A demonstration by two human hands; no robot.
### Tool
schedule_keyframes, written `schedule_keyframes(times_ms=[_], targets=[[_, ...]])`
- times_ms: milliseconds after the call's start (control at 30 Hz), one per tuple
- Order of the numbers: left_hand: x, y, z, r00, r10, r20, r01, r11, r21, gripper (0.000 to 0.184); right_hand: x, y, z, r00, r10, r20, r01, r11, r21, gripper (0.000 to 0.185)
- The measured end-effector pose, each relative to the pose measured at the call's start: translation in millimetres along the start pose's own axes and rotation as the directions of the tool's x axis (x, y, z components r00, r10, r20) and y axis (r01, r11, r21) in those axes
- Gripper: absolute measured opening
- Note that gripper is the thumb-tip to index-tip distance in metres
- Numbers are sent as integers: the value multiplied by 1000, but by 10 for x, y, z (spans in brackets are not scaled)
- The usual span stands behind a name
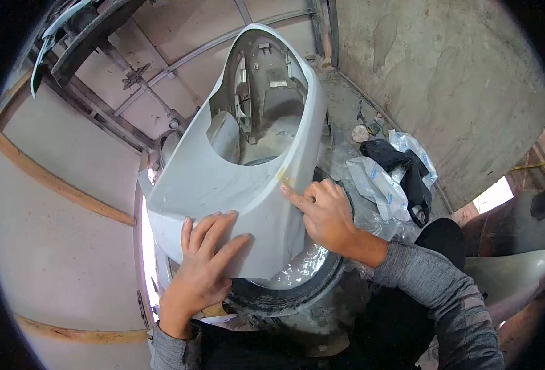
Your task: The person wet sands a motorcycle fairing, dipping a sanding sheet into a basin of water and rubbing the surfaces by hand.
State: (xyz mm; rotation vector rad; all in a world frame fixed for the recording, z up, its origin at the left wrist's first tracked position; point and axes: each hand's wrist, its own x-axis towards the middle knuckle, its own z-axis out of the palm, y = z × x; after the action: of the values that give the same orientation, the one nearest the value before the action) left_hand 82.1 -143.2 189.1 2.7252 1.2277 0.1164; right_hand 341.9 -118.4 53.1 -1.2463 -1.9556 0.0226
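Pale grey, the shell (260, 234) before us seems mostly smooth, one yellowish patch (281, 174) remaining. Our right hand (326, 213) points its forefinger there, other fingers curled, any hold hidden; our left hand (203, 268) spreads flat, gripping nothing. Below: a black ring (297, 303).

Bags (377, 190) lie right of the shell (260, 209). Beneath the shell's near end sits a basin (284, 302). A wall (63, 240) stands left of the shell.
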Motion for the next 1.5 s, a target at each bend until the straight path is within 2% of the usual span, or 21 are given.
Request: schedule_keyframes(times_ms=[233, 300, 333, 367, 467, 533, 567, 633, 700, 767, 900, 933, 1033, 1067, 1167, 1200, 1300, 1333, 1433, 1467, 1500], targets=[[0, 32, -5, 1000, 1, 3, -1, 1000, 0, 82, 196, 282, -10, 994, 78, -75, -85, 992, -93, 58], [-8, 31, 5, 1000, 5, 3, -5, 1000, -21, 81, 269, 357, -36, 979, 135, -151, -146, 987, -64, 56], [-10, 29, 0, 1000, 5, 2, -4, 1000, -21, 81, 291, 371, -39, 962, 155, -223, -152, 988, 30, 53], [-14, 28, -6, 1000, 6, 14, -6, 1000, -5, 86, 298, 365, -52, 963, 152, -222, -149, 988, 30, 53], [-16, 25, -16, 1000, 9, 25, -9, 1000, 1, 90, 293, 326, -75, 952, 100, -289, -69, 991, 116, 49], [-7, 34, -29, 1000, 12, 25, -12, 1000, -7, 89, 253, 278, -51, 954, -109, -280, 129, 990, 54, 44], [-4, 44, -43, 999, 9, 32, -9, 1000, -7, 88, 186, 222, -6, 954, -109, -280, 129, 990, 55, 44], [-2, 38, -51, 999, 5, 34, -5, 1000, -4, 88, 11, 86, 104, 944, -266, -195, 282, 957, 60, 41], [-14, 19, -31, 1000, 5, 26, -5, 1000, -21, 88, -3, 83, 114, 947, -281, -157, 295, 953, 70, 42], [-18, -1, -37, 1000, 10, 21, -10, 1000, -10, 88, 118, 285, 135, 929, -311, -203, 313, 949, -18, 43], [-27, 7, -47, 999, 31, 13, -31, 999, -19, 87, 223, 386, 187, 947, -206, -247, 209, 978, -17, 38], [-27, -4, -57, 999, 35, 11, -35, 999, -15, 87, 129, 297, 209, 915, -316, -251, 324, 946, -11, 37], [-52, -32, -44, 1000, 13, 26, -12, 999, -41, 86, 130, 327, 145, 902, -383, -199, 396, 918, 26, 36], [-51, -27, -42, 1000, 26, 18, -25, 999, -45, 85, 225, 435, 195, 930, -277, -243, 288, 958, 9, 35], [-70, 9, -19, 999, 28, 25, -27, 998, -48, 84, 215, 378, 188, 953, -205, -224, 197, 979, -57, 33], [-59, 8, -35, 999, 23, 36, -22, 999, -39, 84, 102, 264, 167, 935, -284, -213, 290, 957, -2, 34], [-61, -42, -4, 999, 35, 33, -33, 998, -56, 83, 120, 359, 160, 889, -420, -182, 421, 906, -36, 36], [-63, -37, -6, 999, 33, 31, -31, 998, -61, 83, 244, 485, 193, 919, -327, -219, 320, 945, -70, 36], [-56, -16, -69, 999, 41, 22, -40, 998, -52, 81, 208, 362, 177, 936, -276, -219, 266, 961, -76, 35], [-61, -10, -71, 998, 37, 42, -34, 998, -55, 81, 90, 281, 155, 896, -409, -171, 411, 911, -28, 37], [-58, -12, -71, 998, 32, 62, -28, 998, -59, 81, 20, 187, 121, 901, -413, -134, 422, 906, 43, 36]])
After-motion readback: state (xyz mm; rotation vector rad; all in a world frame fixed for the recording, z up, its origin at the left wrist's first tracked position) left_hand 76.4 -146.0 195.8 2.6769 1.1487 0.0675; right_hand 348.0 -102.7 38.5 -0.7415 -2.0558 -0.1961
